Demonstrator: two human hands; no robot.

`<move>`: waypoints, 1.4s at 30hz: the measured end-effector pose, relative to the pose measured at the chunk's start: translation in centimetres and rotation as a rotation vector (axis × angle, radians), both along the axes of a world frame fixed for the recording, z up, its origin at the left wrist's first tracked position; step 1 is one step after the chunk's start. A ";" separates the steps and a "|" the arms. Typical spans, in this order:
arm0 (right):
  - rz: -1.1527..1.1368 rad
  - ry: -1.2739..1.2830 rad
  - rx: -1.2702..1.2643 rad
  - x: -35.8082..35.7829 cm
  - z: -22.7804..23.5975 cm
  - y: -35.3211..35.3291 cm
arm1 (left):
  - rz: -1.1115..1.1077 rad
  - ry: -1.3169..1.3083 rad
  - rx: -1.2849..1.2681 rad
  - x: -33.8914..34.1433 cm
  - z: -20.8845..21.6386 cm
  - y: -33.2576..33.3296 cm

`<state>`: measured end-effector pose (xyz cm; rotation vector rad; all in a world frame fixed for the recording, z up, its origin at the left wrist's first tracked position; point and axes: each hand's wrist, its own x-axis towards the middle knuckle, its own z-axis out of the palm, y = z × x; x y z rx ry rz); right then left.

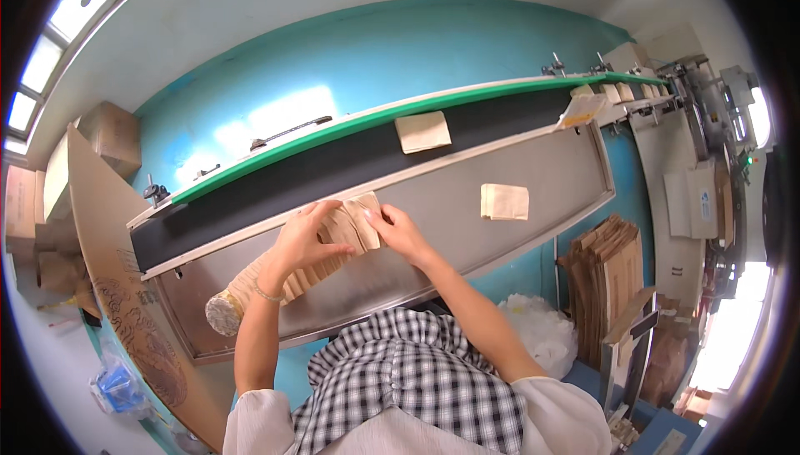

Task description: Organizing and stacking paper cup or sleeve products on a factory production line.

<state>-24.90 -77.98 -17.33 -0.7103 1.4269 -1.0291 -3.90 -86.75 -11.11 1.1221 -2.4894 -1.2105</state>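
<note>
A long row of folded tan paper pieces (314,270) stands packed together on the metal tray table in front of me. At its near left end lies a rounded, wrapped, silvery-yellow bundle (223,313). My left hand (302,242) is curved over the row, thumb on the near side and fingers on the far side. With my right hand (398,232) I press the right end of the row, thumb and fingers against the last folded piece (363,205). One separate folded piece (505,202) lies flat on the tray to the right.
Behind the tray runs a black conveyor belt (333,162) with a green rail (358,122); a folded piece (422,132) lies on it. More pieces sit by the machine (700,122) at right. Cardboard stands left (125,288); flattened brown cardboard (604,280) and a white plastic bag (537,330) are right.
</note>
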 end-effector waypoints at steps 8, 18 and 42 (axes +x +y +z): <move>-0.193 -0.097 0.021 -1.2 -0.6 -4.6 | 0.011 -0.025 0.038 0.0 -0.3 -0.1; 0.073 -0.024 0.042 1.4 -1.2 -0.4 | 0.047 -0.045 0.025 2.5 -0.3 0.5; 0.047 0.076 0.006 4.1 -1.7 -3.8 | 0.072 0.001 -0.024 4.7 -1.5 0.9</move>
